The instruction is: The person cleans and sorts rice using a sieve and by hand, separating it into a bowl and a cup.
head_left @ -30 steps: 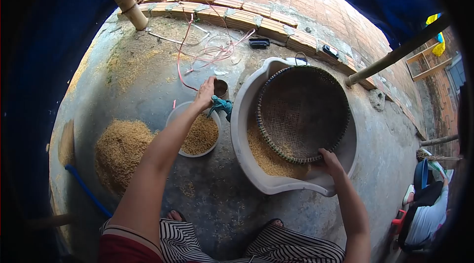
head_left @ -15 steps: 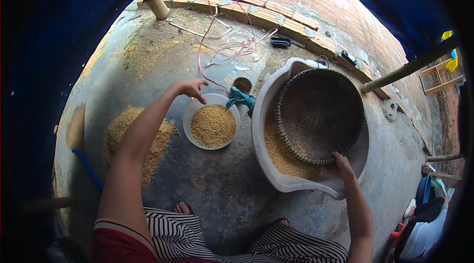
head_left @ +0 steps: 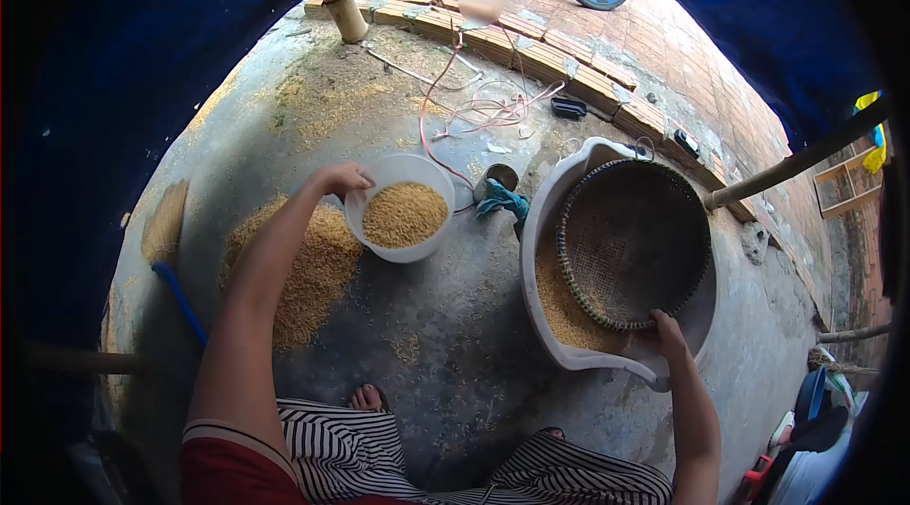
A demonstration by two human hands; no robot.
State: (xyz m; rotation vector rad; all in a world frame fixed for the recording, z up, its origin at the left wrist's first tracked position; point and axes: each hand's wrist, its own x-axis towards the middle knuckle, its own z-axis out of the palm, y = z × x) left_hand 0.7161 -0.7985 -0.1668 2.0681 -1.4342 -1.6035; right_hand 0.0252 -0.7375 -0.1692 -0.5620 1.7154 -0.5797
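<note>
My left hand (head_left: 346, 180) is closed on the left rim of a white plastic bowl (head_left: 403, 256) holding yellowish grain (head_left: 406, 214). The bowl appears tilted and lifted off the floor. With my right hand (head_left: 669, 334) I grip the near rim of a round woven sieve (head_left: 630, 240), its fingers wrapped over the edge. The sieve leans inside a large pale tub (head_left: 592, 360), and more grain (head_left: 561, 301) shows in the tub beneath and beside it. Little or nothing lies in the sieve's mesh. Left of the bowl, a heap of grain (head_left: 308, 282) is partly hidden behind my left forearm.
A can (head_left: 500, 175) with a teal cloth (head_left: 504, 202) stands between bowl and tub. Pinkish cord (head_left: 498, 112) lies beyond, near a brick edge (head_left: 559, 69). A broom (head_left: 166, 225) with blue handle lies left. Another person (head_left: 806, 453) is partly visible lower right.
My left hand has gone from hovering over the bowl's rim to gripping it, and the bowl has lifted and tilted. My right hand still holds the sieve. The view has shifted slightly.
</note>
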